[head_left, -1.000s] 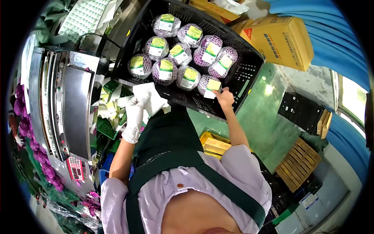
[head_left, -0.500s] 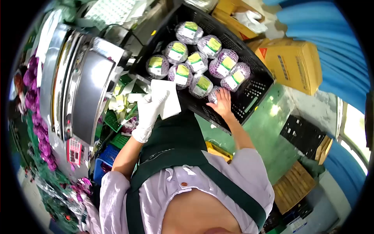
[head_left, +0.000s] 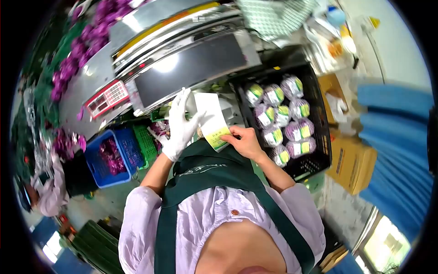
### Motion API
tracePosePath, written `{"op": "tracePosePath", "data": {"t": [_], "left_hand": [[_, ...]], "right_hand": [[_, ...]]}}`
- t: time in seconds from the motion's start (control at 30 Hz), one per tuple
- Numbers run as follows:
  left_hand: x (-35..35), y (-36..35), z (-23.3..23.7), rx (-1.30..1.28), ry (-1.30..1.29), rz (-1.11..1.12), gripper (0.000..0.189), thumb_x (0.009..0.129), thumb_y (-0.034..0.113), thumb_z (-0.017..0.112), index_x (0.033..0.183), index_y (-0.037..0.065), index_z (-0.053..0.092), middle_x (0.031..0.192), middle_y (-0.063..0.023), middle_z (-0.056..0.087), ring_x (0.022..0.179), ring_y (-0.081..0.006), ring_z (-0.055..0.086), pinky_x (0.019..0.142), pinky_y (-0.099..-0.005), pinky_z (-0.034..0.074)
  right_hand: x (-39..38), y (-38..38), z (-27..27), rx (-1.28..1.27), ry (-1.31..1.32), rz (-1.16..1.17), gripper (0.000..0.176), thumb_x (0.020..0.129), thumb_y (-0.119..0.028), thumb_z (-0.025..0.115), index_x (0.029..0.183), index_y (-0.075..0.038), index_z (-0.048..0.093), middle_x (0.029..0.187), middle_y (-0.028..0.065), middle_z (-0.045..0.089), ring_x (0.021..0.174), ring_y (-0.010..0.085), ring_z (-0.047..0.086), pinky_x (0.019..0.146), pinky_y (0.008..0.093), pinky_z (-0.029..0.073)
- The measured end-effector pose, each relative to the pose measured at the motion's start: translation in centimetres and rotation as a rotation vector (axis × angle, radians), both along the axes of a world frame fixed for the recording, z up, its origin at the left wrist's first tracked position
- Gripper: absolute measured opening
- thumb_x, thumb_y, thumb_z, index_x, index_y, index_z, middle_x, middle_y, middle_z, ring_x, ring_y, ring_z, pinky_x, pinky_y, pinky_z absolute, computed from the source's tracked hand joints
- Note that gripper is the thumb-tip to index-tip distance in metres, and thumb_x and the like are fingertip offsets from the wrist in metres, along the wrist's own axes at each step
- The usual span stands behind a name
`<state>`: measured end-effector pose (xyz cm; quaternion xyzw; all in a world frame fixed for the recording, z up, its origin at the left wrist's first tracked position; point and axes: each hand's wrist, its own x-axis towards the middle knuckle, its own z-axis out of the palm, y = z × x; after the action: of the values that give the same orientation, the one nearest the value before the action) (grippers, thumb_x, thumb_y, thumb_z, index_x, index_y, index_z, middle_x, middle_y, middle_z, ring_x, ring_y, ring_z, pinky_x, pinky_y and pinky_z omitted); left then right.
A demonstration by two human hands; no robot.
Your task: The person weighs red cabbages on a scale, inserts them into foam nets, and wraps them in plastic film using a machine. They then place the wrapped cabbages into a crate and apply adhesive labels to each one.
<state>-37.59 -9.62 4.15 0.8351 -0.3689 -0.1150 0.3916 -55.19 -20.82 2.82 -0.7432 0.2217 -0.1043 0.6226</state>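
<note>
Between my hands is a label sheet (head_left: 211, 112), white over most of its length and yellow-green with print at its lower end. My left hand (head_left: 180, 130), in a white glove, holds its left edge. The thumb lies over the paper while other fingers point upward beside it. With thumb and fingers, my bare right hand (head_left: 244, 142) pinches the yellow-green end. To the right stands a black crate (head_left: 315, 166) with several purple, net-wrapped round items (head_left: 299, 129) bearing yellow-green and white labels.
A machine with a dark flat plate (head_left: 196, 64) and a red-edged keypad (head_left: 107, 98) stands ahead. Blue basket (head_left: 109, 182) and green basket (head_left: 145, 145) are at left. A cardboard box (head_left: 350, 162) and blue curtain (head_left: 392, 160) lie beyond the crate.
My view has turned left toward the machine. My right hand has left the net-wrapped item in the crate and now pinches the label sheet at my left hand, showing its yellow-green end.
</note>
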Motion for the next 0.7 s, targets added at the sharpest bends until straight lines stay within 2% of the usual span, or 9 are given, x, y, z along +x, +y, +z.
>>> {"op": "tracePosePath", "data": {"t": [0.1,0.17,0.23,0.3,0.4,0.47,0.53,0.6,0.7], "left_hand": [[1.0,4.8,2.8,-0.117,-0.18,-0.252,0.066,0.066,0.019,0.074,0.123,0.002,0.045,0.121,-0.0177,0.047,0.119,-0.028,0.041,0.099,-0.0383,0.032],[0.0,7.5,1.0,-0.556,0.729,-0.137,0.056,0.07,0.013,0.07,0.12,0.002,0.047,0.118,-0.012,0.05,0.114,-0.0206,0.045,0.097,-0.0343,0.036],[0.3,9.8,1.0,-0.588,1.019,0.157,0.035,0.077,0.002,0.059,0.111,0.001,0.052,0.104,-0.0061,0.057,0.097,-0.0138,0.055,0.086,-0.0263,0.043],[2.1,11.9,-1.2,-0.671,1.045,0.412,0.031,0.075,0.0,0.06,0.105,0.0,0.055,0.097,-0.0059,0.06,0.091,-0.0123,0.057,0.082,-0.0249,0.045],[8.1,16.8,-4.5,-0.557,0.712,0.711,0.015,0.075,-0.001,0.055,0.088,-0.002,0.063,0.083,-0.0059,0.063,0.073,-0.0107,0.059,0.067,-0.0242,0.049],[12.8,21.1,-8.3,-0.687,0.734,0.844,0.01,0.076,0.008,0.06,0.079,-0.001,0.063,0.073,-0.004,0.062,0.064,-0.0098,0.057,0.059,-0.024,0.047],[17.6,25.3,-13.2,-0.453,0.477,0.847,0.018,0.079,0.015,0.061,0.073,-0.002,0.062,0.066,-0.0027,0.059,0.058,-0.0083,0.054,0.053,-0.0244,0.044],[20.9,25.9,-12.2,-0.501,0.629,0.907,0.023,0.081,0.019,0.06,0.078,-0.003,0.065,0.07,-0.0041,0.063,0.06,-0.0079,0.053,0.055,-0.024,0.043],[25.7,29.2,-19.4,-0.38,0.509,0.886,0.027,0.08,0.022,0.061,0.085,-0.004,0.066,0.076,-0.0053,0.064,0.066,-0.0096,0.056,0.06,-0.0239,0.045]], "right_hand": [[3.9,2.5,1.2,0.038,-0.063,0.116,0.013,0.075,-0.007,0.067,0.081,0.003,0.062,0.065,0.0069,0.061,0.058,0.0069,0.054,0.053,0.0205,0.041],[6.6,4.4,2.1,-0.015,-0.132,0.15,0.015,0.075,-0.013,0.067,0.082,0.0,0.063,0.066,0.0105,0.061,0.055,0.0114,0.055,0.052,0.0243,0.041],[9.4,6.5,2.3,-0.021,-0.101,0.261,0.015,0.076,-0.012,0.066,0.084,0.0,0.063,0.069,0.0122,0.062,0.057,0.0145,0.058,0.053,0.0273,0.043],[12.0,8.8,2.4,-0.252,-0.027,0.209,0.017,0.077,-0.012,0.064,0.087,0.0,0.062,0.074,0.0137,0.063,0.063,0.0191,0.061,0.057,0.0298,0.046],[14.4,10.0,1.9,-0.273,-0.055,0.24,0.017,0.078,-0.014,0.063,0.088,0.0,0.062,0.077,0.0142,0.063,0.069,0.0231,0.063,0.063,0.03,0.049],[14.9,9.5,1.7,-0.286,0.011,0.288,0.017,0.078,-0.014,0.063,0.088,-0.001,0.063,0.077,0.014,0.063,0.069,0.023,0.063,0.064,0.0298,0.049],[15.1,9.0,1.5,-0.293,0.058,0.289,0.016,0.078,-0.014,0.063,0.088,-0.002,0.063,0.075,0.0134,0.063,0.067,0.0222,0.063,0.063,0.0297,0.049],[15.1,8.3,1.6,-0.296,0.093,0.264,0.016,0.078,-0.015,0.063,0.088,-0.002,0.063,0.075,0.0129,0.063,0.066,0.0217,0.063,0.062,0.0297,0.049],[14.2,6.9,2.1,-0.312,0.212,0.193,0.016,0.079,-0.016,0.062,0.088,-0.003,0.063,0.074,0.0132,0.063,0.066,0.0221,0.063,0.062,0.0293,0.049]]}}
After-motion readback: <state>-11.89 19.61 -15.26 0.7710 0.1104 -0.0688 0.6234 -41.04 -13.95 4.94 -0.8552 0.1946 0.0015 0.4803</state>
